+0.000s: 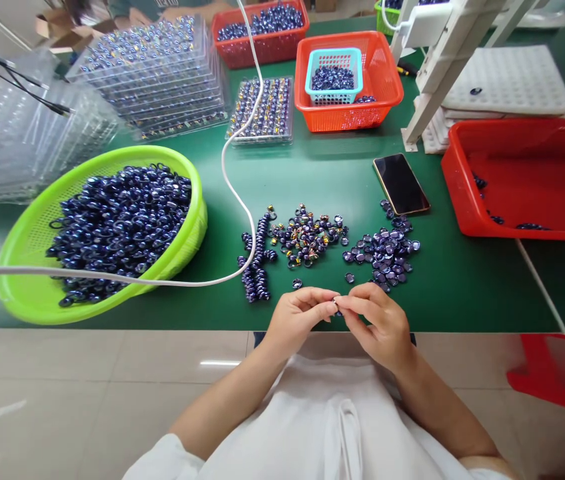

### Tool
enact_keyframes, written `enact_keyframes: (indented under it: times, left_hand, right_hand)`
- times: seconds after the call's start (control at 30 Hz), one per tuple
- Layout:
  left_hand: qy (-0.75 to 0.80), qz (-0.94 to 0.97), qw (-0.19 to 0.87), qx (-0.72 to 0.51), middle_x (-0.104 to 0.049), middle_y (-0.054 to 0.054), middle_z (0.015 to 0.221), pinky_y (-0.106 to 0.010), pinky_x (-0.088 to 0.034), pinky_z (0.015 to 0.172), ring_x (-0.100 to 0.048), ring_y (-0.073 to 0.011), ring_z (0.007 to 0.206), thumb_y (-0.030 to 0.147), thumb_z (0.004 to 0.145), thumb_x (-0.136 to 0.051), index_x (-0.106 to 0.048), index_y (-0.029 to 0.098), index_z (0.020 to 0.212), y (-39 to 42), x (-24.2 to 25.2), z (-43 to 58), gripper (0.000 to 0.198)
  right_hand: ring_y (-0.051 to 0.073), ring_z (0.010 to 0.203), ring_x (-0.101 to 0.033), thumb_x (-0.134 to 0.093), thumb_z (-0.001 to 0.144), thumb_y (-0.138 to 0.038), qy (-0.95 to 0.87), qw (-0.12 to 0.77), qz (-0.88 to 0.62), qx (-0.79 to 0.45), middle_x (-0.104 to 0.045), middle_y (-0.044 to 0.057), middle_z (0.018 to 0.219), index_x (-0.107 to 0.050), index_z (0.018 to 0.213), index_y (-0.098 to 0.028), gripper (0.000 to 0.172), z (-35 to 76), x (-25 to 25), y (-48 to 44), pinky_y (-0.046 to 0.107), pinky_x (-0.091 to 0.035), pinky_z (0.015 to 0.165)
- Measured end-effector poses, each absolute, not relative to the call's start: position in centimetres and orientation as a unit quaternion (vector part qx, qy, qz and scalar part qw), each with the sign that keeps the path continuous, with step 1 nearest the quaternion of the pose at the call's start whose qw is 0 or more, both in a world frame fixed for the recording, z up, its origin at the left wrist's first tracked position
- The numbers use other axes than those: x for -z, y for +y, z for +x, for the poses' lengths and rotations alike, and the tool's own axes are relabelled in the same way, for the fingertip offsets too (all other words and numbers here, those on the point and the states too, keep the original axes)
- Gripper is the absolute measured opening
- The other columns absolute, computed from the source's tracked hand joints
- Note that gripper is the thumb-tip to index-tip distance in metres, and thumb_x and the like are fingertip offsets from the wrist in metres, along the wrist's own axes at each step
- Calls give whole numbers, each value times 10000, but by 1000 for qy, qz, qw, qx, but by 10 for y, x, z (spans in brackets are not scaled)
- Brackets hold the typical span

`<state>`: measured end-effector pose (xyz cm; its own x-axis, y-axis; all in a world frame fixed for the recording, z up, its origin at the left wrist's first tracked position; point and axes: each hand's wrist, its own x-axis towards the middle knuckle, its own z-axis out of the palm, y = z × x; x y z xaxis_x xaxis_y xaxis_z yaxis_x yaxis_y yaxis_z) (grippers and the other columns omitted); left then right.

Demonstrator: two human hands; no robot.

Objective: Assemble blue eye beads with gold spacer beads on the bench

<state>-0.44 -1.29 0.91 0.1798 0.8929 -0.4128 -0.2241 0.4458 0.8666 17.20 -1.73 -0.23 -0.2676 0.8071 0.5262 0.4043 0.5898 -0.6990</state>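
My left hand and my right hand meet at the table's front edge, fingers pinched together on a small dark blue shiny piece. The fingertips hide most of it, so its full shape cannot be made out. Just beyond my right hand lies a pile of dark, shiny round caps. Beyond my left hand is a loose heap of small dark rings with gold-coloured parts. To its left, dark blue rings lie stacked in rows. A single piece sits close to my left fingers.
A lime-green basket full of dark rings stands left; a white cable crosses in front. Behind are clear stacked trays, a filled tray, and an orange basket. Right: a phone, a red bin.
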Motion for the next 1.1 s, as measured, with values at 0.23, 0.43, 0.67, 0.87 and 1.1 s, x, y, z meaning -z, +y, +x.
enact_keyframes:
  times: [0.23,0.43,0.67,0.87,1.1]
  left_hand:
    - [511,314,691,-404,-762,-41,686,-257,-547,627,-661,-143,621,311,617,-890,-806,157,793,-14,-12,-3,249]
    - [530,355,667,-385,-784,-60,743,-273,-557,636,-681,-169,658,333,644,-875,-818,178,812,-16,-11,-5,236]
    - [521,466,605,-382,-777,-81,828,-279,-553,679,-693,-193,737,316,731,-815,-826,194,850,-20,-7,-6,171]
    - [501,407,679,-349,-751,-60,747,-260,-524,627,-633,-147,626,367,740,-804,-797,159,847,-17,-13,-10,235]
    - [489,344,701,-388,-675,-35,704,-237,-469,599,-575,-126,618,396,783,-756,-727,132,856,-15,-7,-7,275]
  right_hand:
    - [168,779,-639,-579,895,-99,-748,443,-419,-262,-653,26,864,-609,980,-249,175,171,0,-19,303,-531,681]
    - [155,777,-626,-568,919,-121,-729,432,-412,-335,-647,22,862,-619,948,-238,131,176,-4,-19,288,-519,696]
    - [127,639,-575,-631,879,-176,-684,322,-487,-438,-631,-26,699,-612,792,-221,100,181,-17,-10,237,-461,580]
    - [120,628,-561,-660,892,-222,-684,336,-459,-457,-645,-20,719,-638,783,-220,111,181,-14,-9,231,-448,565]
    - [148,765,-633,-575,938,-148,-730,422,-385,-376,-669,20,865,-654,1085,-262,203,185,1,-18,270,-526,666]
